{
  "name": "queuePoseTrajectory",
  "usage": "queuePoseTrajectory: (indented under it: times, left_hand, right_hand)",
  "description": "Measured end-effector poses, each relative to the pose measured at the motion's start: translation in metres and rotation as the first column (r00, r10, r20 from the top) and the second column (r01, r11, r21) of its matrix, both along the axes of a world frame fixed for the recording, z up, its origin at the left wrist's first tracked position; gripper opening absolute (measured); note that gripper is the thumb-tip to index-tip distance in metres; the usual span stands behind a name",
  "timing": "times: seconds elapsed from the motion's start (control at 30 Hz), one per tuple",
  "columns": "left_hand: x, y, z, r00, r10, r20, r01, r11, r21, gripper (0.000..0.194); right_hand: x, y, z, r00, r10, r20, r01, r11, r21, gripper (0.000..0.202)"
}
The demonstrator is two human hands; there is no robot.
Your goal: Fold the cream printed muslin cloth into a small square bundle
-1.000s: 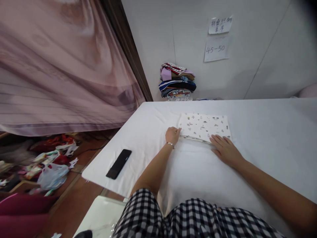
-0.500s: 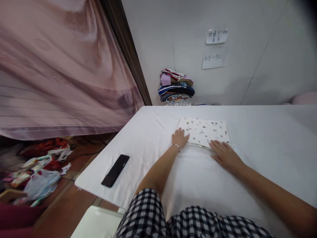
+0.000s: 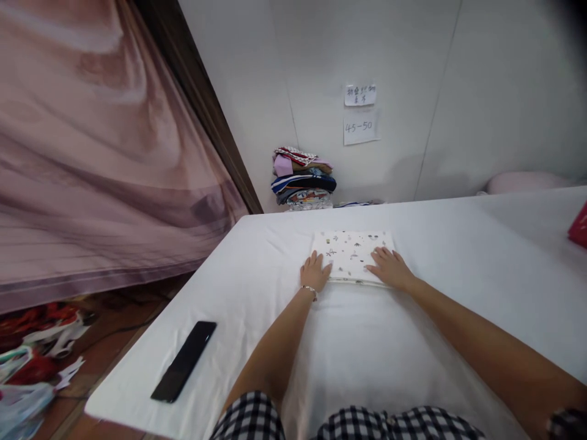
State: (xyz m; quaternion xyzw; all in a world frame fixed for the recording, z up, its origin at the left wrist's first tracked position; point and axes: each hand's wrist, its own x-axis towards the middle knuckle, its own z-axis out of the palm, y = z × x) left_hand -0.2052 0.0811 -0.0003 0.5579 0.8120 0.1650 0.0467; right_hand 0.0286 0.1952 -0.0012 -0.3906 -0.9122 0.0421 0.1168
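Note:
A white cloth point(image 3: 351, 256) with small printed figures lies folded into a flat rectangle in the middle of the view. My left hand point(image 3: 315, 272) rests at its near left corner, fingers spread, a bracelet round the wrist. On the cloth's right side lies my right hand point(image 3: 389, 267), palm down with fingers stretched out over the print. Folded layers show along the near edge between the two hands. Neither hand grips the cloth; both press on it from above.
A white-covered table point(image 3: 257, 293) carries the cloth and, at left, a black phone point(image 3: 184, 362). Behind it stands a stack of folded fabrics point(image 3: 303, 180) against the wall. A pink curtain point(image 3: 101, 171) hangs at left; a red object point(image 3: 578, 227) sits at the right edge.
My right hand has moved from the near right corner further onto the cloth's right side. My left hand stays at the left corner. The camera view has shifted to the right.

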Motion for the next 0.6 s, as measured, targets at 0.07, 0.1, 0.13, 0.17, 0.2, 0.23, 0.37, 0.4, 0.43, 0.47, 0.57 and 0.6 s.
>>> queuePoseTrajectory:
  times: [0.07,0.1,0.13,0.17,0.2,0.23,0.37,0.4,0.43,0.47,0.57,0.6]
  left_hand:
    - [0.0,-0.001,0.0,1.0,-0.005,0.0,0.005,1.0,0.012,0.049]
    - [0.0,-0.001,0.001,1.0,-0.007,0.004,0.007,1.0,0.015,0.049]
    - [-0.001,-0.001,0.001,1.0,-0.008,0.012,0.008,1.0,0.013,0.048]
    - [-0.002,0.0,0.002,1.0,-0.008,0.029,0.008,1.0,0.002,0.048]
    - [-0.003,0.001,0.004,0.998,-0.004,0.055,0.005,1.0,-0.017,0.048]
    - [-0.005,0.002,0.005,0.996,0.006,0.093,-0.002,0.999,-0.04,0.049]
    - [-0.016,0.013,0.015,0.948,0.108,0.3,-0.09,0.993,-0.072,0.062]
    - [-0.019,0.017,0.018,0.931,0.142,0.337,-0.125,0.99,-0.071,0.064]
    - [-0.022,0.021,0.02,0.915,0.177,0.362,-0.159,0.984,-0.079,0.064]
    - [-0.026,0.025,0.022,0.903,0.212,0.374,-0.19,0.977,-0.095,0.063]
    - [-0.035,0.036,0.025,0.877,0.294,0.379,-0.25,0.954,-0.163,0.063]
    - [-0.037,0.04,0.025,0.869,0.314,0.383,-0.261,0.948,-0.184,0.062]
  right_hand:
    - [0.001,0.004,-0.01,1.0,-0.004,0.014,0.004,1.0,0.008,0.051]
    - [0.002,0.004,-0.013,1.0,0.001,0.015,-0.001,1.0,0.013,0.051]
    - [0.002,0.005,-0.015,1.0,0.01,0.012,-0.01,1.0,0.014,0.051]
    - [0.003,0.006,-0.015,1.0,0.017,0.003,-0.017,1.0,0.008,0.051]
    - [0.004,0.008,-0.015,1.0,0.019,-0.013,-0.019,1.0,-0.01,0.049]
    - [0.005,0.011,-0.013,0.999,0.004,-0.046,-0.005,0.999,-0.038,0.048]
    - [0.017,0.034,-0.011,0.925,-0.259,-0.278,0.195,0.952,-0.235,0.053]
    - [0.021,0.041,-0.013,0.891,-0.331,-0.311,0.242,0.925,-0.292,0.055]
    - [0.025,0.049,-0.015,0.859,-0.387,-0.334,0.271,0.898,-0.346,0.057]
    - [0.028,0.056,-0.018,0.835,-0.419,-0.356,0.273,0.879,-0.392,0.058]
    - [0.035,0.075,-0.026,0.774,-0.39,-0.498,0.145,0.876,-0.461,0.061]
    - [0.035,0.08,-0.027,0.757,-0.363,-0.543,0.088,0.881,-0.466,0.063]
